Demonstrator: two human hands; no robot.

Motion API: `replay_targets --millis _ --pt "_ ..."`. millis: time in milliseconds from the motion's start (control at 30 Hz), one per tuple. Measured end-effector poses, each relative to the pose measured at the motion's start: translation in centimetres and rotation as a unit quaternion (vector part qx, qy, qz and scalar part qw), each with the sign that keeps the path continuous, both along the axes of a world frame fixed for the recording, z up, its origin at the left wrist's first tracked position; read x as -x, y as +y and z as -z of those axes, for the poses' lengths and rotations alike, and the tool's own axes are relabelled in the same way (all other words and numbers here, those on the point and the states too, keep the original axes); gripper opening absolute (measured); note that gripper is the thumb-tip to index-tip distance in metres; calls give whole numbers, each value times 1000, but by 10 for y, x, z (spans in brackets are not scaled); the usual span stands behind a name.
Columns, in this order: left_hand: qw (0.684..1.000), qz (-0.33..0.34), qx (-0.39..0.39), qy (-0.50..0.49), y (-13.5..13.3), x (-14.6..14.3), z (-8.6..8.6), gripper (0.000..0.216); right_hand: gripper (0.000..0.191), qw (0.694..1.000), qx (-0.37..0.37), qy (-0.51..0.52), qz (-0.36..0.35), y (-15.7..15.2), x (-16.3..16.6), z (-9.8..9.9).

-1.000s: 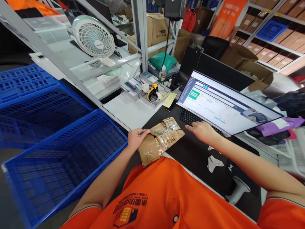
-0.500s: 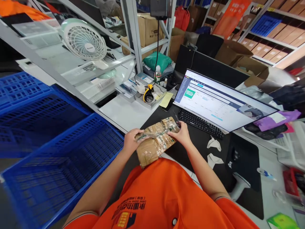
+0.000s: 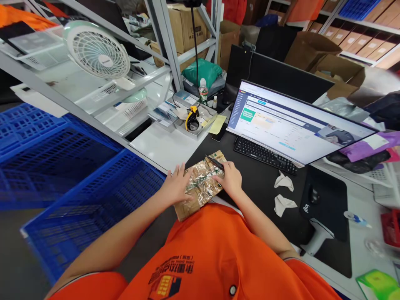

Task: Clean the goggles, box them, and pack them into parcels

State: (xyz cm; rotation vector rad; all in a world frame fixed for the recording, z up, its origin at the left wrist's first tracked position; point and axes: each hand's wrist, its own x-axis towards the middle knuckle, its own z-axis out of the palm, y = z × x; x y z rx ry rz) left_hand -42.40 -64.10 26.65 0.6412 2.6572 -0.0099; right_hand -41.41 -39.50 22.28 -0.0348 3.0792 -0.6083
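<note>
A flat brown package [image 3: 200, 183], wrapped in shiny clear tape with green marks, lies tilted in front of my orange shirt, over the near part of the black desk mat. My left hand [image 3: 175, 186] rests on its left side with the fingers spread. My right hand [image 3: 229, 179] is closed around a slim dark pointed tool [image 3: 215, 161], which looks like a pair of scissors. The tool lies across the package's upper right part and points left. My right thumb touches the tape; the tool's handle is mostly hidden in my fingers.
Blue crates [image 3: 93, 216] stand at the left. Ahead are a box [image 3: 196, 131] with a yellow-black tape dispenser [image 3: 193, 118], a monitor [image 3: 290, 125] and a keyboard [image 3: 264, 154]. White paper scraps [image 3: 284, 204], a mouse [image 3: 314, 194] and a scanner [image 3: 318, 237] lie to the right.
My left hand has let go of the package's left edge and spread its fingers over it. The dark tool has swung left across the package in my right hand. The view has shifted slightly.
</note>
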Motion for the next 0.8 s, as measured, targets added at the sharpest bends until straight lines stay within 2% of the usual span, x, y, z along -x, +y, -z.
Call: replay_targets --millis 100,167,267,333,433,567,667,800 --pt "1000 8 -1 -15 6 9 8 93 49 999 33 -5 8 7 3 1" --pt "999 -3 23 37 17 8 11 81 37 992 119 -20 37 13 8 3" --pt "991 -27 71 113 40 3 18 59 25 951 290 -57 92 21 18 7" --pt "986 -28 80 142 53 2 25 53 24 930 341 -70 115 24 21 7" --pt "983 -13 73 166 56 5 34 53 22 945 300 -72 110 23 20 4" --pt "986 37 59 150 40 15 37 54 17 971 217 -64 77 19 15 -1" --pt "989 68 57 119 26 23 34 52 18 967 234 -68 76 21 17 -1" --pt "994 73 34 74 12 30 27 52 19 955 280 -77 64 21 20 4"
